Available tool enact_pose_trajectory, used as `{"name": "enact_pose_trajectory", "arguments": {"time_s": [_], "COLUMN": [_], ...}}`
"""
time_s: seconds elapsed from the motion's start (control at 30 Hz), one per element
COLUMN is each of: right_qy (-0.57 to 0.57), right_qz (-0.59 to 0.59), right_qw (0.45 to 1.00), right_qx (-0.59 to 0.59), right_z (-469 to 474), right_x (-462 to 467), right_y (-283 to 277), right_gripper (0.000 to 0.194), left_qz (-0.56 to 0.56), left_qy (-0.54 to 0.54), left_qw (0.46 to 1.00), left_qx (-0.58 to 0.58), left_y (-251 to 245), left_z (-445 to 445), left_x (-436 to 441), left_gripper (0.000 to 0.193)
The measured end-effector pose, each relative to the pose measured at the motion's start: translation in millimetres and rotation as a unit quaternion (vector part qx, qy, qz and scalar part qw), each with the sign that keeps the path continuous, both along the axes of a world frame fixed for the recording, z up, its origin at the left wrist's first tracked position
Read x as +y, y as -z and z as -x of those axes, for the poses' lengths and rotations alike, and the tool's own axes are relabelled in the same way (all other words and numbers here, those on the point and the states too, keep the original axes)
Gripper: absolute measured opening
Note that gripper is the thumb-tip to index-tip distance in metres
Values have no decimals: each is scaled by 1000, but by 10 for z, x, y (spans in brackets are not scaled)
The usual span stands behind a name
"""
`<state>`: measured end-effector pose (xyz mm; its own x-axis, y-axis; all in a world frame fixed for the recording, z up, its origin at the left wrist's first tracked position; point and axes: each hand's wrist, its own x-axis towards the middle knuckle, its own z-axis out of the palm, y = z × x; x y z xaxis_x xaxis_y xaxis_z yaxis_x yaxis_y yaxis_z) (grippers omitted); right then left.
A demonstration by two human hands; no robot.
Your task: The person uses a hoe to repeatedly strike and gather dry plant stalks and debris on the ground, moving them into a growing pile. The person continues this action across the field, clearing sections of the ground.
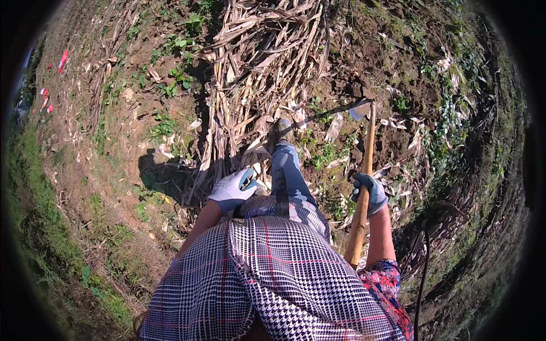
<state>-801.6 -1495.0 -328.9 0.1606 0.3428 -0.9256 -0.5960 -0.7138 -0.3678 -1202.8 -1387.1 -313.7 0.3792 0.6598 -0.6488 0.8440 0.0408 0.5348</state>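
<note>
A work glove, white on the back with grey-blue coating, covers my left hand (234, 187), which is held curled before my waist. A small dark patch shows at its fingers; whether it is a held thing or dirt on the glove is unclear. My right hand (371, 194), in a similar glove, grips the wooden handle (367, 149) of a hoe. The handle slants up past my right side to the hoe's pale metal blade (359, 110), which is over or on broken brown soil (386, 145). A long heap of dry corn stalks (260, 72) lies in front of me.
My shoe (284, 129) stands beside the stalk heap's near end. Green weeds (177, 81) grow left of the heap, and leafy vines (448, 115) grow at right. Red and white scraps (45, 100) lie far left. A dark cable (423, 277) hangs near my right arm.
</note>
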Motion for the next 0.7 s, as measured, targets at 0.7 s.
{"name": "enact_pose_trajectory", "arguments": {"time_s": [0.7], "right_qy": [202], "right_qz": [-69], "right_qw": [965], "right_qx": [154], "right_z": [3466], "right_x": [-894], "right_y": [1100], "right_gripper": [17], "left_qz": [-86], "left_qy": [-147], "left_qw": [963], "left_qx": [-210], "left_y": [-1231], "left_z": [1480], "left_x": [-2139], "left_gripper": [57]}}
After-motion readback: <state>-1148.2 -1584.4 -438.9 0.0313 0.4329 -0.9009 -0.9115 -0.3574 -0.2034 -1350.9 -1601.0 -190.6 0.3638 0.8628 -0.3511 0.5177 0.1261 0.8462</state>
